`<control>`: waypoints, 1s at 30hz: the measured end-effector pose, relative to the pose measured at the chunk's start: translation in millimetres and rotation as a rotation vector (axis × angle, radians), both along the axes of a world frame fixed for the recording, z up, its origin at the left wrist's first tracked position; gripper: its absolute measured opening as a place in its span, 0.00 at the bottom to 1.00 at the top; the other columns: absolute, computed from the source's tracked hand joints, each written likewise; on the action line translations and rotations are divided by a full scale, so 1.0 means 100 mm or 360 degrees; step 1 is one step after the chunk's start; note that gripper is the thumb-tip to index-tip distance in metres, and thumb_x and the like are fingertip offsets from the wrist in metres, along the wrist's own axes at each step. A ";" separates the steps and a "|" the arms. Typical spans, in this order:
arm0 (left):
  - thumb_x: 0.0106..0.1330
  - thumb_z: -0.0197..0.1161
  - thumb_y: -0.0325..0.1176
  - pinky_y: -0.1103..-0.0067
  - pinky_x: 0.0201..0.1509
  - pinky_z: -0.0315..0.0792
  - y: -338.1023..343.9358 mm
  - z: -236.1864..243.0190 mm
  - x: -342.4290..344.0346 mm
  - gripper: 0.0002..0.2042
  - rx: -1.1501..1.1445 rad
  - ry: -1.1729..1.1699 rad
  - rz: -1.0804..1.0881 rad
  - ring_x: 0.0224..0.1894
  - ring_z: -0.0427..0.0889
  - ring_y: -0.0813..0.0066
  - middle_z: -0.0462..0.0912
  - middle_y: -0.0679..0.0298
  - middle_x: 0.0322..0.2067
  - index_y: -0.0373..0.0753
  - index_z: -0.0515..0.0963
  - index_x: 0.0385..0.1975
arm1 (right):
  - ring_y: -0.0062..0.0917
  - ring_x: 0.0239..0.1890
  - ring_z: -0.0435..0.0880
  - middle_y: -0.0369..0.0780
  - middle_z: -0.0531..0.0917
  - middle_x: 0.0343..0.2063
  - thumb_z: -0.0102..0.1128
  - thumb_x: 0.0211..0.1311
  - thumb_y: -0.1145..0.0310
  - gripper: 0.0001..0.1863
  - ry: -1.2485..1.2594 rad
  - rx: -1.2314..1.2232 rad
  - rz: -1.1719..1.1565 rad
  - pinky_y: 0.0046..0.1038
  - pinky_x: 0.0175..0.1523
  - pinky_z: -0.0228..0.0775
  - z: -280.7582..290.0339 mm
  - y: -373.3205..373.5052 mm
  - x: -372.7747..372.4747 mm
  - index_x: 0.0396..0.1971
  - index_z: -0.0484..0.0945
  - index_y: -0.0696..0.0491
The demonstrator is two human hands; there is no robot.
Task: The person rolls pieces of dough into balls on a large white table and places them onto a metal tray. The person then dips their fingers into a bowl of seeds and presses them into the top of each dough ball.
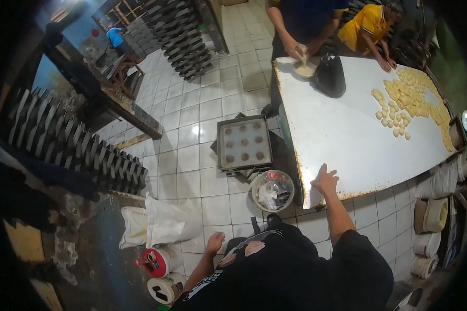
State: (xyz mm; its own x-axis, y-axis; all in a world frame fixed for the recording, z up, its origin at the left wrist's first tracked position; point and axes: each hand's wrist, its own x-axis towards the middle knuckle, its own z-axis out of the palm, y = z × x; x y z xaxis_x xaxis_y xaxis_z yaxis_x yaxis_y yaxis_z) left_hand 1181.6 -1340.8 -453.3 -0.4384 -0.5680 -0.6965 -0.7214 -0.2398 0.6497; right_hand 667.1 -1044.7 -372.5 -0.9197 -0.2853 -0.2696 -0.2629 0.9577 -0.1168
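Note:
My right hand [326, 180] rests by the near left corner of a white-topped table [342, 135], fingers spread, holding nothing. Low at my left side hangs my left hand [215, 242], its fingers curled in and nothing visible in them. It is nearest to a white sack [174, 223]. Toward the table's far right lie many small pale dough pieces [407, 93], some bunched together and some round and loose. Just left of the table corner, a round tub [273, 192] on the floor holds crumpled plastic and a dark item.
Square trays [244, 142] stand stacked on the tiles, the top one bearing round dark spots. Across the table a co-worker's hand [296, 50] is over a bowl [304, 69], beside a black bag [329, 78]. Another person in yellow [367, 28] reaches toward the dough. Buckets [161, 260] stand left.

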 end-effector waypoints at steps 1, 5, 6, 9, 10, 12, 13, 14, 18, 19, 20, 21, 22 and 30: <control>0.74 0.60 0.40 0.72 0.51 0.75 -0.05 0.02 -0.15 0.19 -0.0064 0.0026 -0.0109 0.43 0.82 0.70 0.86 0.60 0.44 0.31 0.79 0.54 | 0.64 0.64 0.68 0.64 0.77 0.53 0.78 0.44 0.51 0.55 0.0009 0.0006 -0.0011 0.59 0.61 0.67 -0.03 0.05 -0.02 0.68 0.57 0.60; 0.74 0.59 0.41 0.73 0.52 0.75 -0.14 0.09 -0.62 0.20 -0.0115 0.0120 -0.0267 0.43 0.82 0.70 0.86 0.57 0.40 0.30 0.79 0.54 | 0.67 0.65 0.67 0.67 0.74 0.57 0.78 0.45 0.53 0.55 -0.0080 -0.0031 -0.0209 0.58 0.62 0.68 0.09 0.08 0.02 0.70 0.56 0.56; 0.74 0.59 0.41 0.73 0.52 0.75 -0.18 0.09 -0.67 0.20 -0.0129 0.0150 -0.0297 0.43 0.82 0.70 0.86 0.57 0.40 0.31 0.80 0.54 | 0.67 0.65 0.67 0.67 0.74 0.57 0.78 0.45 0.53 0.55 -0.0073 -0.0033 -0.0215 0.58 0.62 0.68 0.15 0.07 0.01 0.70 0.56 0.56; 0.74 0.60 0.42 0.73 0.52 0.75 -0.31 0.04 -0.74 0.19 -0.0194 0.0225 -0.0318 0.42 0.82 0.69 0.86 0.56 0.39 0.32 0.80 0.54 | 0.70 0.64 0.66 0.69 0.69 0.61 0.78 0.46 0.54 0.55 -0.0112 -0.0004 -0.0188 0.58 0.63 0.68 0.34 -0.04 0.03 0.71 0.55 0.55; 0.74 0.60 0.42 0.73 0.52 0.75 -0.36 0.01 -0.65 0.19 -0.0183 0.0221 -0.0296 0.42 0.82 0.69 0.86 0.56 0.39 0.32 0.80 0.54 | 0.69 0.65 0.65 0.68 0.67 0.63 0.78 0.46 0.54 0.56 -0.0179 -0.0019 -0.0250 0.58 0.64 0.67 0.42 -0.13 0.06 0.72 0.54 0.55; 0.74 0.61 0.43 0.75 0.51 0.76 -0.44 -0.05 -0.49 0.20 0.0010 0.0097 -0.0324 0.47 0.83 0.70 0.85 0.60 0.45 0.35 0.78 0.57 | 0.65 0.68 0.64 0.65 0.64 0.67 0.76 0.48 0.53 0.57 -0.0148 0.0081 -0.0212 0.58 0.68 0.63 0.27 -0.17 0.04 0.74 0.53 0.56; 0.74 0.61 0.43 0.75 0.51 0.76 -0.49 -0.12 -0.40 0.20 -0.0011 0.0113 -0.0253 0.47 0.83 0.70 0.85 0.60 0.45 0.35 0.78 0.57 | 0.62 0.70 0.63 0.63 0.63 0.69 0.76 0.48 0.53 0.57 -0.0051 0.0148 -0.0074 0.58 0.70 0.61 0.02 -0.06 -0.04 0.74 0.52 0.57; 0.74 0.61 0.44 0.73 0.51 0.76 -0.65 -0.21 -0.20 0.20 -0.0207 0.0126 -0.0410 0.47 0.84 0.69 0.86 0.59 0.45 0.34 0.79 0.57 | 0.55 0.73 0.62 0.58 0.65 0.70 0.74 0.50 0.55 0.55 -0.0004 0.0052 -0.0040 0.54 0.73 0.58 -0.15 -0.02 0.00 0.74 0.53 0.60; 0.72 0.59 0.47 0.69 0.50 0.76 -1.05 -0.17 0.05 0.20 -0.0570 0.0234 -0.0391 0.43 0.84 0.61 0.88 0.54 0.41 0.36 0.84 0.48 | 0.55 0.65 0.73 0.55 0.69 0.67 0.71 0.48 0.57 0.55 0.0315 -0.0069 0.0059 0.47 0.68 0.69 -0.52 0.42 -0.22 0.75 0.53 0.56; 0.71 0.59 0.48 0.68 0.50 0.77 -1.06 -0.16 0.41 0.20 -0.0556 0.0058 -0.0270 0.43 0.84 0.59 0.88 0.53 0.40 0.36 0.84 0.47 | 0.54 0.64 0.74 0.54 0.70 0.67 0.71 0.47 0.57 0.54 0.0057 -0.0101 -0.0113 0.47 0.67 0.70 -0.41 0.05 0.00 0.75 0.54 0.55; 0.71 0.60 0.49 0.67 0.50 0.77 -1.07 -0.15 0.65 0.20 -0.0514 -0.0079 -0.0196 0.42 0.85 0.56 0.88 0.53 0.40 0.37 0.84 0.46 | 0.53 0.63 0.75 0.53 0.70 0.67 0.71 0.46 0.57 0.54 -0.0172 -0.0088 -0.0337 0.47 0.66 0.71 -0.07 -0.15 0.26 0.75 0.55 0.54; 0.69 0.59 0.48 0.65 0.48 0.76 -1.11 -0.10 0.55 0.20 -0.0500 -0.0058 -0.0167 0.41 0.84 0.51 0.88 0.50 0.38 0.35 0.84 0.44 | 0.52 0.63 0.75 0.52 0.71 0.67 0.71 0.46 0.57 0.53 -0.0100 -0.0112 -0.0357 0.47 0.66 0.71 -0.05 -0.02 0.19 0.74 0.57 0.54; 0.69 0.59 0.47 0.64 0.49 0.76 -1.14 -0.08 0.68 0.20 -0.0428 -0.0087 -0.0156 0.42 0.84 0.51 0.87 0.48 0.38 0.35 0.84 0.44 | 0.52 0.63 0.75 0.52 0.71 0.66 0.71 0.46 0.57 0.52 -0.0061 -0.0142 -0.0358 0.47 0.66 0.71 -0.13 -0.02 0.19 0.73 0.59 0.54; 0.72 0.61 0.38 0.75 0.36 0.77 -1.32 -0.28 1.26 0.14 -0.0051 -0.0049 0.0024 0.36 0.83 0.71 0.85 0.62 0.37 0.34 0.81 0.48 | 0.45 0.52 0.84 0.52 0.85 0.49 0.67 0.60 0.58 0.23 0.0372 -0.0919 -0.0131 0.40 0.59 0.75 -0.15 -0.92 0.34 0.50 0.83 0.59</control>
State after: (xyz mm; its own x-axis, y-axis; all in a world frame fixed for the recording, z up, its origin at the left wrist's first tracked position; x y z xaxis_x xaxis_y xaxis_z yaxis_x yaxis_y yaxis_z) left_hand 1308.0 -1472.4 -481.0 -0.4082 -0.5968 -0.6908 -0.7377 -0.2301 0.6347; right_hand 700.7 -1136.8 -387.8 -0.9609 -0.2506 0.1175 -0.2720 0.7755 -0.5697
